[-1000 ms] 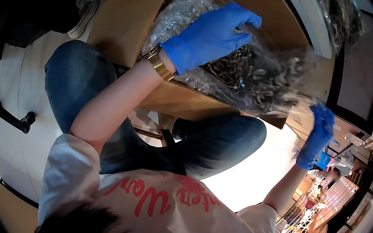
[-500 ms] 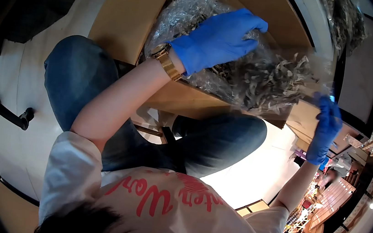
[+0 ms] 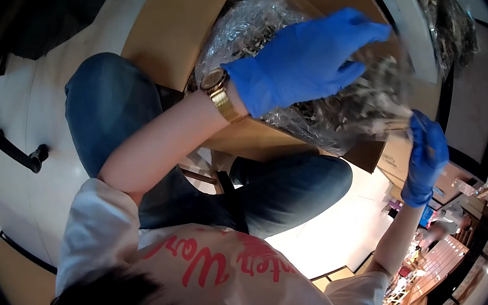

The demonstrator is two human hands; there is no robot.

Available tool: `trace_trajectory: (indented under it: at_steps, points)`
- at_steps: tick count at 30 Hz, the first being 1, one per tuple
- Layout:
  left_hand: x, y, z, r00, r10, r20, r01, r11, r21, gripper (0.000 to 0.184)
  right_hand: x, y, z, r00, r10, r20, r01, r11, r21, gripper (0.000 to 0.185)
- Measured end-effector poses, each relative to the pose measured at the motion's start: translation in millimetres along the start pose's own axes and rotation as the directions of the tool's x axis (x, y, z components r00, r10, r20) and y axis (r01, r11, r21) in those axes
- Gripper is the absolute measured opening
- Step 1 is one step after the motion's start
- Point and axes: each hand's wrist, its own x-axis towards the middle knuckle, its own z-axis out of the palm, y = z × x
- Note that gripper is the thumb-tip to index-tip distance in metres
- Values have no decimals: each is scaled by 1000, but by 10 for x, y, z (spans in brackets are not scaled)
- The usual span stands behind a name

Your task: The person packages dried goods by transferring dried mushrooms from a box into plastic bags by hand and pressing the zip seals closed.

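Observation:
A clear plastic bag of grey-brown dried strips (image 3: 378, 86), blurred by motion, hangs over the right end of an open cardboard box (image 3: 255, 137). My right hand (image 3: 427, 152), in a blue glove, has its fingers closed on the bag's right end. Above the box is my left hand (image 3: 305, 60), also gloved in blue, its fingers apart and its palm facing the bag. Whether its fingertips touch the plastic, I cannot tell. Under the left hand, more crinkled clear plastic (image 3: 243, 26) with similar dried pieces fills the box.
A gold watch (image 3: 221, 96) is on my left wrist. My bent knees (image 3: 306, 187) are close against the box. Another clear bag of dried pieces (image 3: 450, 31) lies at upper right. A dark metal stand leg (image 3: 21, 154) is on the pale floor at left.
My left hand has moved right and slightly up over the box. The bag of dried strips has shifted and blurred, and my right hand still grips its end.

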Motion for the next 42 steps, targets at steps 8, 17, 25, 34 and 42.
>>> trace_trajectory:
  at_steps: [8,17,25,34,42]
  points:
    - [-51,-153,-598,957,10,291,-172,825,538,30,209,-305,597,924,-324,202,348,933,-94,43]
    - [70,58,-834,938,-174,298,25,896,443,8,-173,700,1667,869,495,-8,-355,634,687,35]
    - [56,-213,-694,891,-197,409,-14,889,458,8,-873,1596,2852,720,151,677,-132,988,-80,65]
    - [95,-177,-500,887,-344,309,177,870,460,9,-827,1440,3041,499,164,851,6,981,-193,51]
    - [77,-223,-480,891,-335,308,172,874,454,13,-977,1656,3161,520,267,811,-208,961,-183,39]
